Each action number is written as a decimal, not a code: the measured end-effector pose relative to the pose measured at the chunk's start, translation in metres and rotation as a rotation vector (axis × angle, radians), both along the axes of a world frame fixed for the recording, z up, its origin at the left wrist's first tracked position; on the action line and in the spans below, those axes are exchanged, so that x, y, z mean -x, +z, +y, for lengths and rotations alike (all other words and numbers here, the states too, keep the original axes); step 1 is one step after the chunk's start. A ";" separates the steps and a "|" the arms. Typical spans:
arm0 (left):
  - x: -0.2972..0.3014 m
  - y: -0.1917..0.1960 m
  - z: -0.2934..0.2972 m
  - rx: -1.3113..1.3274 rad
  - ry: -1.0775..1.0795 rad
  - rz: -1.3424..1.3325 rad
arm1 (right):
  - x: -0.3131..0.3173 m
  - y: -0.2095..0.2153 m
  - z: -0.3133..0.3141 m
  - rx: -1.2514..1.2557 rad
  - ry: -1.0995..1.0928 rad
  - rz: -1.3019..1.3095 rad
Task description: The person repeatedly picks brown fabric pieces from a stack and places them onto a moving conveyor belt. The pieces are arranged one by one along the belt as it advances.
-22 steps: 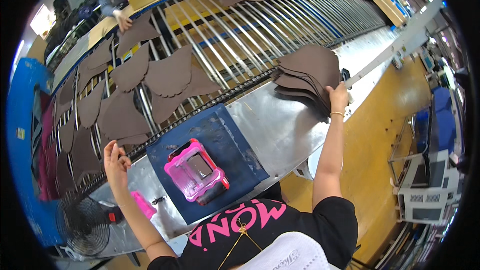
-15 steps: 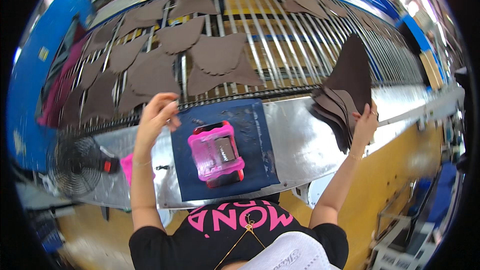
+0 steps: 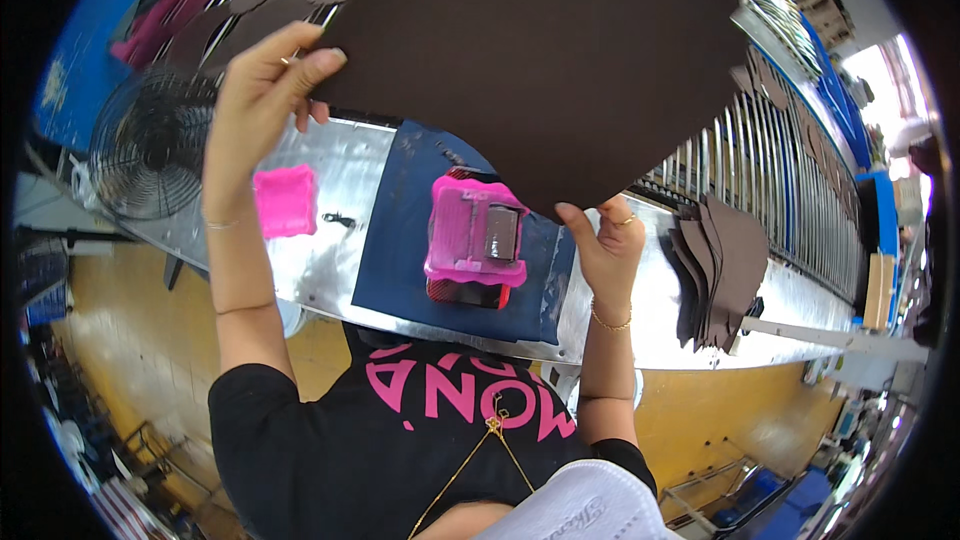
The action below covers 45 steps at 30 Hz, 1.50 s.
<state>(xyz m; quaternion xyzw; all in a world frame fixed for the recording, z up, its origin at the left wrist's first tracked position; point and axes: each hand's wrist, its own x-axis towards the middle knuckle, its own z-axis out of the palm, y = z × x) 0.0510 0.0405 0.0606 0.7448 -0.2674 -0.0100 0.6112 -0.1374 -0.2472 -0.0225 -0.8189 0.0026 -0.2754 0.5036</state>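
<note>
A large dark brown flat cut piece [image 3: 530,50] is held up in front of me, above the worktable. My left hand [image 3: 255,100] pinches its left corner between thumb and fingers. At the piece's lower tip, my right hand [image 3: 607,250] grips the edge, thumb in front and some fingers hidden behind. Below it a pink scalloped tray [image 3: 455,240] bears a shiny silvery block [image 3: 502,233] and rests over a red and black object [image 3: 468,293] on a dark blue mat [image 3: 395,285]. Right of that lies a stack of similar brown pieces [image 3: 735,270].
A metal table [image 3: 335,165] runs across, with a small pink scalloped piece [image 3: 286,202] and a small black object [image 3: 340,221] on it. A black fan [image 3: 150,145] stands at the left. Behind the table, a rack of metal bars [image 3: 775,165] carries more brown pieces.
My right hand has brought the brown piece from the stack at right to the middle, raised. My left hand, empty before, has taken its left corner. The view has shifted.
</note>
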 end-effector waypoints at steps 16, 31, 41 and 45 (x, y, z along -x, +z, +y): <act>0.046 -0.023 -0.002 -0.529 -0.372 0.047 | 0.054 -0.052 -0.047 0.452 -0.085 0.206; 0.073 -0.046 -0.174 -0.245 -0.901 -0.550 | 0.213 0.043 -0.117 -0.006 -0.606 0.042; 0.026 0.013 -0.250 -0.073 -0.688 0.013 | 0.174 0.060 -0.161 0.159 -0.914 0.245; -0.038 -0.069 -0.257 0.148 -0.504 0.446 | 0.227 -0.019 -0.232 0.309 -1.222 0.460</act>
